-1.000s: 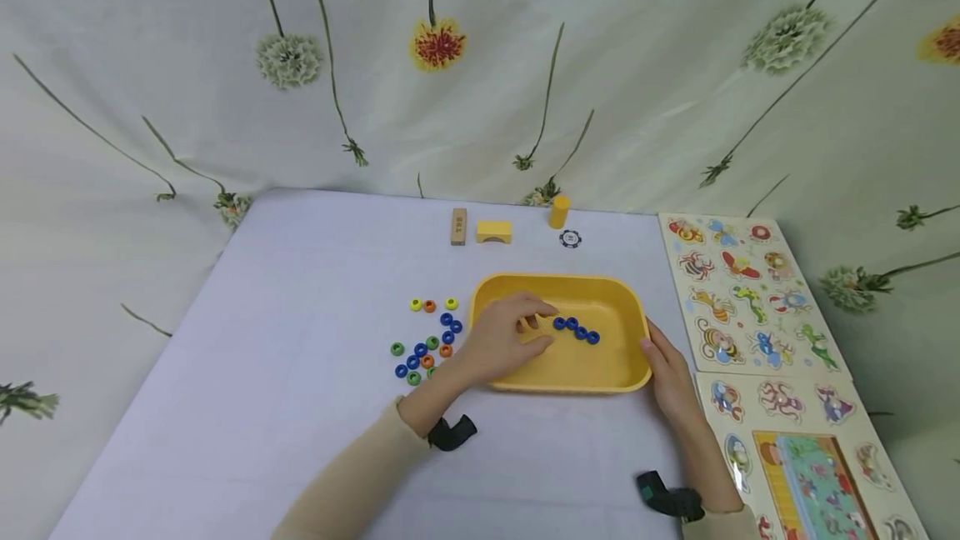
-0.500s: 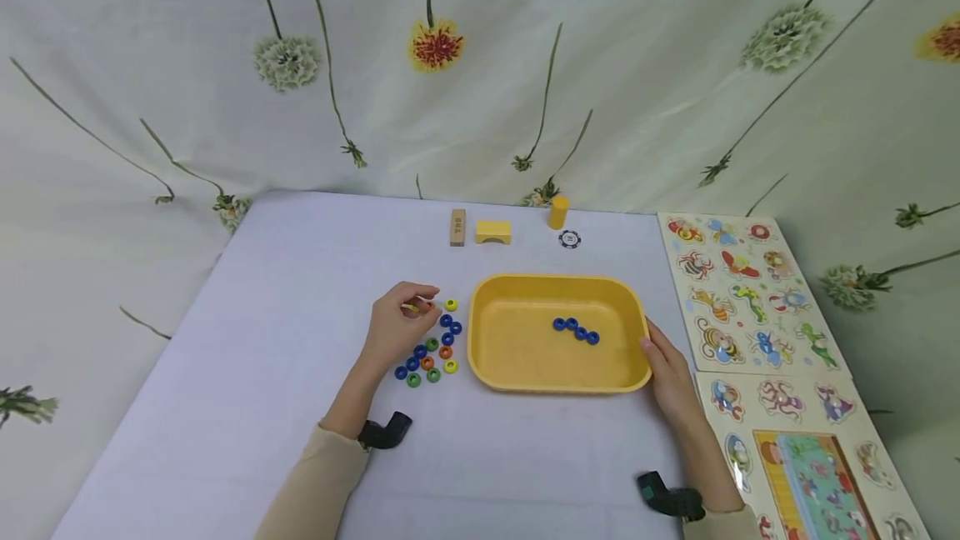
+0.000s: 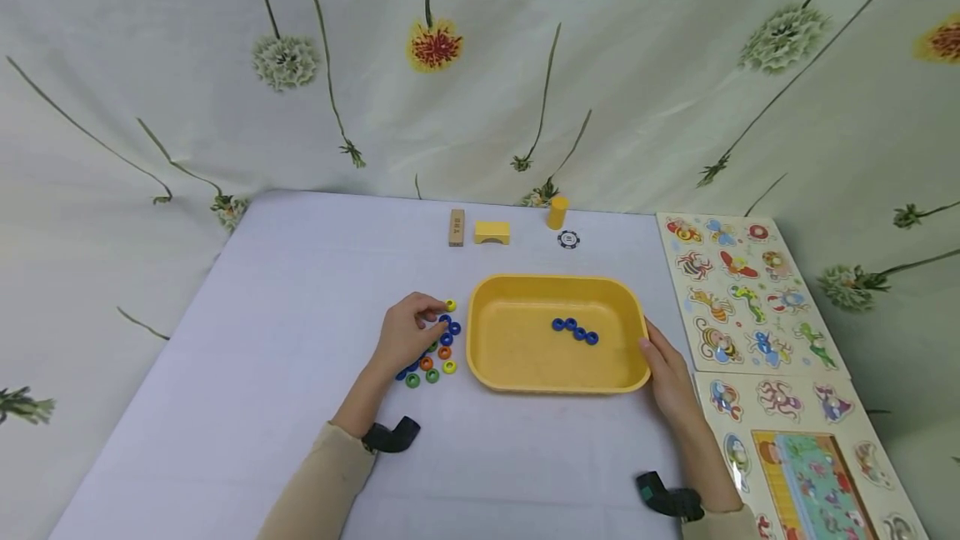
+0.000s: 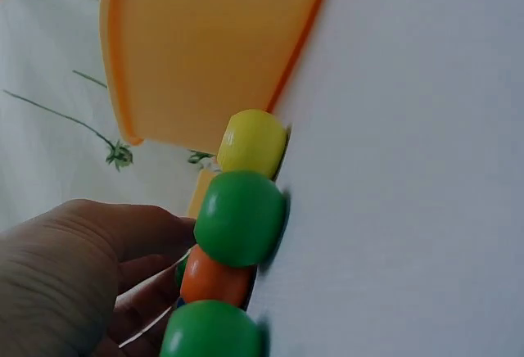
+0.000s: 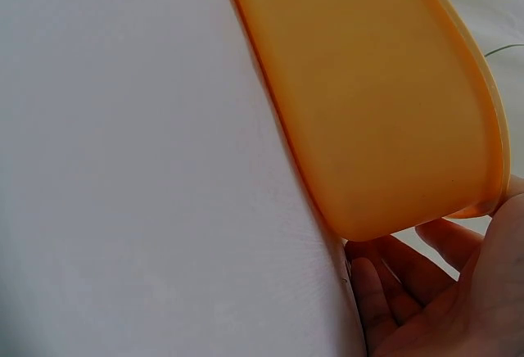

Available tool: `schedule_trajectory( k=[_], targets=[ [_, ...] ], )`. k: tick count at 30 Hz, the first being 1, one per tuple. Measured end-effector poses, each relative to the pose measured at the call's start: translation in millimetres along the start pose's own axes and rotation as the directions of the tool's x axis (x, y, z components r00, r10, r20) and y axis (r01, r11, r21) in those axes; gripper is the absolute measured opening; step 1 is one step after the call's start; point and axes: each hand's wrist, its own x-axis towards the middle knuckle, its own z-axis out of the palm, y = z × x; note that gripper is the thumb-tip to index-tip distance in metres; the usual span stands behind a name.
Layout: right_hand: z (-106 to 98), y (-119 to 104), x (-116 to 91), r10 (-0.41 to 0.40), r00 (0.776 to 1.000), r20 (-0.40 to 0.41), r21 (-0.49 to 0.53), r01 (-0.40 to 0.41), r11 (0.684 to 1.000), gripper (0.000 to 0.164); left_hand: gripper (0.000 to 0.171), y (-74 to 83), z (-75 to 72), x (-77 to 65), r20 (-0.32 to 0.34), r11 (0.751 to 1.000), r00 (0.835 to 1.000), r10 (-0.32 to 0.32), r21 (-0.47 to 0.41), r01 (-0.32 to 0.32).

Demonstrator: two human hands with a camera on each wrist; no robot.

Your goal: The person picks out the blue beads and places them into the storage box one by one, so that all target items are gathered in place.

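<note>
My left hand [image 3: 408, 330] is over the loose beads left of the yellow tray [image 3: 517, 369]. Its thumb and forefinger stand apart around a blue bead [image 3: 445, 319], and I see no bead lifted. In the left wrist view the thumb is beside a green bead [image 4: 240, 218], near a yellow bead [image 4: 254, 144] and an orange bead [image 4: 214, 277]. The hand hides part of the pile. With my right hand [image 3: 670, 373] I hold the tray's right end, thumb at the rim and fingers outside the wall. Several blue beads [image 3: 579, 333] lie in a crooked row inside the tray.
Behind the tray are a wooden block [image 3: 457, 227], a yellow arch block [image 3: 492, 232], a yellow cylinder [image 3: 557, 212] and a poker chip [image 3: 568, 239]. Picture puzzle boards [image 3: 738, 294] lie along the right side. A flowered cloth [image 3: 480, 107] hangs behind the table.
My left hand has moved from over the tray out to the bead pile on the left, then slightly right toward the blue beads. The right hand and the tray have stayed put.
</note>
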Motion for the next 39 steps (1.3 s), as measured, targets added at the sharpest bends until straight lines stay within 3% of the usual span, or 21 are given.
schedule_trajectory(
  k=[6,10,13,16,20,22,25,30,35,39],
  targets=[
    [0,1,1,0.009,1.0,0.005,-0.004,-0.009,1.0,0.051,0.021,-0.6,2.3,-0.3,0.025,0.998,0.999,-0.026,0.054,0.024],
    [0,2,2,0.014,1.0,0.009,-0.007,-0.014,1.0,0.05,0.021,3.6,0.4,-0.5,-0.005,0.999,1.0,-0.001,0.046,0.002],
    [0,1,2,0.016,1.0,0.009,-0.012,-0.016,1.0,0.051,0.021,18.5,-4.0,1.1,-0.034,0.999,0.998,0.047,-0.006,-0.047],
    [0,1,2,0.016,1.0,0.006,-0.015,-0.016,1.0,0.051,0.02,43.4,-8.6,5.7,-0.027,0.991,0.995,0.095,-0.094,-0.097],
    [0,0,1,0.008,1.0,0.002,-0.01,-0.008,1.0,0.052,0.018,77.7,-6.4,14.2,0.05,0.967,0.99,0.131,-0.226,-0.117],
    [0,0,1,0.005,1.0,0.004,-0.008,-0.005,1.0,0.052,0.017,89.7,1.6,18.2,0.112,0.964,0.984,0.138,-0.242,-0.108],
    [0,0,1,0.004,1.0,0.005,-0.008,-0.004,1.0,0.052,0.017,101.0,19.8,24.9,0.218,0.975,0.966,0.139,-0.199,-0.096],
    [1,0,2,0.011,1.0,0.006,-0.018,-0.011,1.0,0.052,0.019,108.4,48.8,36.8,0.337,0.991,0.937,0.091,-0.125,-0.051],
    [1,-1,1,0.025,1.0,0.011,-0.019,-0.024,1.0,0.052,0.015,109.5,65.4,45.2,0.383,0.997,0.923,0.036,-0.082,-0.004],
    [-1,-1,0,0.032,0.999,0.007,-0.019,-0.031,0.999,0.052,0.013,113.0,72.0,49.4,0.414,0.999,0.91,0.037,-0.02,-0.031]
  ],
)
